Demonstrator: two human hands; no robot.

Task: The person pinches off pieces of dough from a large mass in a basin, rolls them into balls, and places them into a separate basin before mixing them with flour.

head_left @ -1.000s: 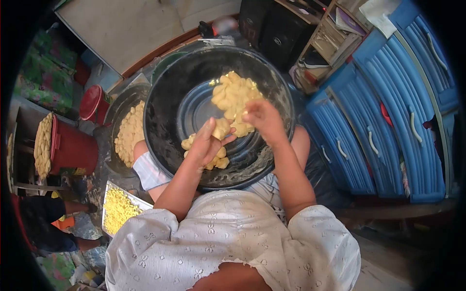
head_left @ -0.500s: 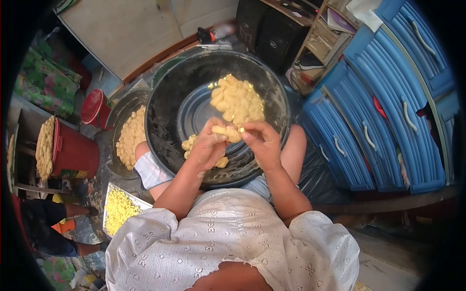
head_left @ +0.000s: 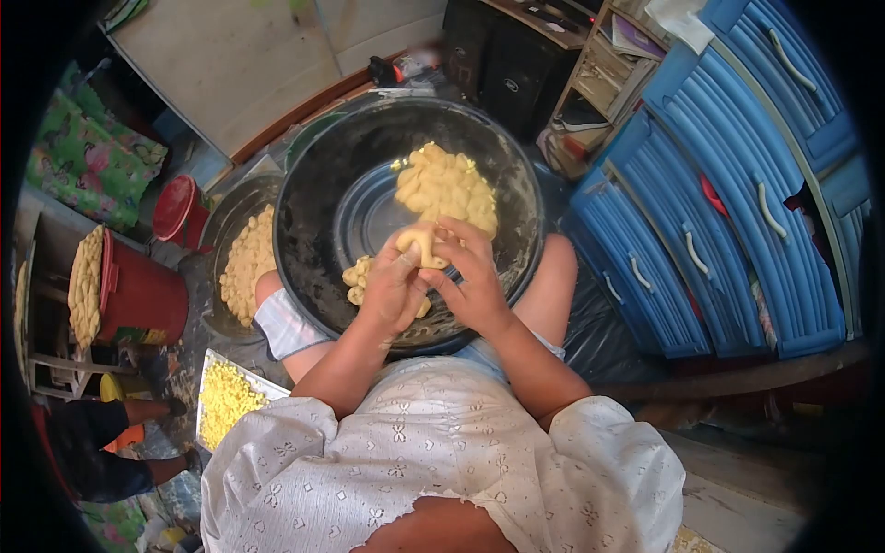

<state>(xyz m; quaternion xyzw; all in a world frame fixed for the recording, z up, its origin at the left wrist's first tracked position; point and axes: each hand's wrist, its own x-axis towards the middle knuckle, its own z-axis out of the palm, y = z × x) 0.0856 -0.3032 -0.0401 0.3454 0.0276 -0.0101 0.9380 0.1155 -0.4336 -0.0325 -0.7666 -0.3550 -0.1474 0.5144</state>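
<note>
My left hand (head_left: pixel 395 286) is closed around a pale yellow piece of dough (head_left: pixel 419 241), which curves over at its top. My right hand (head_left: pixel 472 281) grips the same piece from the other side, thumb and fingers pressed to it. Both hands are over a large black basin (head_left: pixel 293 249) between my knees. Beyond them in the basin lies a heap of dough pieces (head_left: pixel 447 184), with small bright yellow bits at its edge. A smaller group of dough pieces (head_left: pixel 356 278) sits beside my left hand, partly hidden by it.
To the left, a second basin (head_left: pixel 214 267) holds many dough pieces. A tray of small yellow cubes (head_left: pixel 230 405) lies by my left side. Red buckets (head_left: pixel 147 290) and another person's legs (head_left: pixel 101 424) are further left. Blue drawers (head_left: pixel 682 240) stand to the right.
The yellow cube at my right fingertips no longer shows. My right hand has moved left, closer to my left hand, and the dough between them is now bent over.
</note>
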